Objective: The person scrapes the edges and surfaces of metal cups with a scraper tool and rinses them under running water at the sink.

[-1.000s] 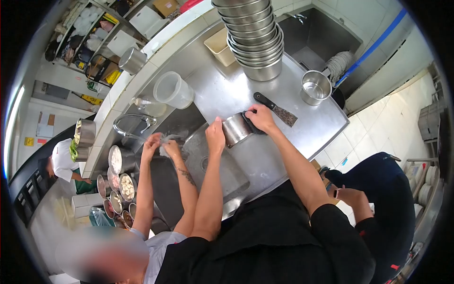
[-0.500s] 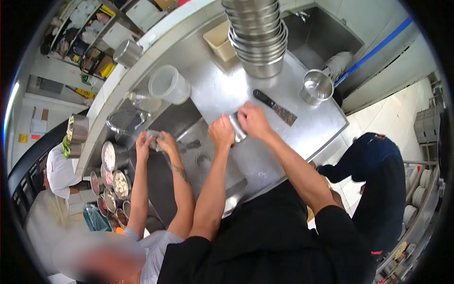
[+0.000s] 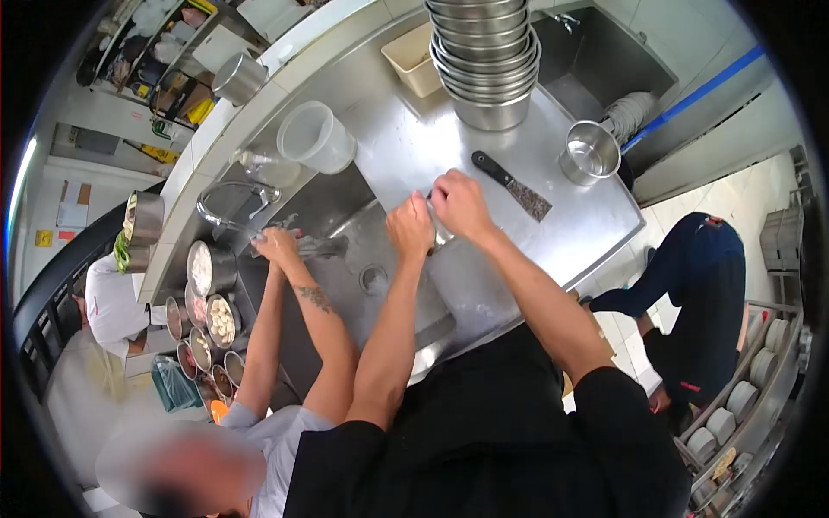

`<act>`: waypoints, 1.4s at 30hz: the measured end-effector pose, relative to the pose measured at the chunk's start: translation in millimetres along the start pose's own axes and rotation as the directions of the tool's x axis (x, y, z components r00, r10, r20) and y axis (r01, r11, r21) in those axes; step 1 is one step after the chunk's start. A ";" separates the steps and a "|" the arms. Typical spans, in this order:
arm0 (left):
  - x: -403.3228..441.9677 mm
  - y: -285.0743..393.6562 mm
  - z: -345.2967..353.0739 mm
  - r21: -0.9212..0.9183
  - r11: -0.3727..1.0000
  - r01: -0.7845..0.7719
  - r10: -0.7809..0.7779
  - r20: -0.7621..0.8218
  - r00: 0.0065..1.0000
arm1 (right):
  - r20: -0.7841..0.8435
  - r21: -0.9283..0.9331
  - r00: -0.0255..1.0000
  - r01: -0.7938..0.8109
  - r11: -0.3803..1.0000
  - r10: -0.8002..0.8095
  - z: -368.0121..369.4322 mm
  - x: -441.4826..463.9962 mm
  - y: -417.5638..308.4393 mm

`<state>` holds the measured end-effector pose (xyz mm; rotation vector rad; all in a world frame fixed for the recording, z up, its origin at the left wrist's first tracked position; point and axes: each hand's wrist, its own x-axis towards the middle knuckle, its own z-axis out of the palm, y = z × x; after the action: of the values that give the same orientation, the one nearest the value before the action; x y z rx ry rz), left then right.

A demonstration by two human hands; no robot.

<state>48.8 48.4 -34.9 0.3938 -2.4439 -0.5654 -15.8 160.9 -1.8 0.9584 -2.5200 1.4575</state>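
Head view: metal pot [image 3: 442, 236] mid-frame, mostly hidden by our hands. Left hand [image 3: 409, 226] clamped on its side; right hand [image 3: 459, 205] curled against it, grip hidden, can't tell. We'd call it partway, pot not set down; amount left unclear. Scraper [image 3: 528, 200] lies untouched on counter [image 3: 596, 226], right of centre.

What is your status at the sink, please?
Left hand and right hand on metal pot, mostly hidden. Scraper on counter, to the right. Co-worker's hands over sink, to the left.
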 end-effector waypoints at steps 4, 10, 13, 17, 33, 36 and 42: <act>13.0 4.9 -13.7 -0.183 0.960 0.213 -0.209 0.044 0.977 | -0.035 0.075 0.987 -0.155 0.985 0.158 -1.0 11.0 46.8; -5.8 -13.1 -12.3 -0.430 0.854 0.293 -0.313 0.024 0.949 | 0.291 0.444 0.744 -0.662 0.604 0.601 -7.8 19.0 61.1; -11.5 -18.7 -11.9 -0.484 0.809 0.335 -0.364 0.035 0.931 | 0.500 0.629 0.575 -0.755 0.184 0.648 -13.4 50.0 52.5; -20.0 -26.3 -12.5 -0.528 0.770 0.358 -0.396 0.044 0.917 | 0.570 0.597 0.720 -0.693 0.403 0.394 1.5 131.9 -15.8; -12.7 -34.7 -13.2 -0.656 0.715 0.242 -0.273 0.057 0.960 | 0.886 -0.429 0.418 0.578 0.694 0.200 224.8 293.0 -69.9; -9.6 -35.5 -15.3 -0.685 0.684 0.249 -0.265 0.084 0.961 | 0.897 -0.407 0.393 0.559 0.722 0.201 253.9 311.0 -46.0; 1.2 -27.7 -10.3 -0.712 0.665 0.226 -0.239 0.084 0.967 | 0.892 -0.402 0.429 0.603 0.689 0.144 249.1 318.6 -43.4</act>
<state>58.2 20.7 -40.1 0.3666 -1.9407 -1.5544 -189.1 -206.9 9.9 2.1510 -2.8091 -0.3732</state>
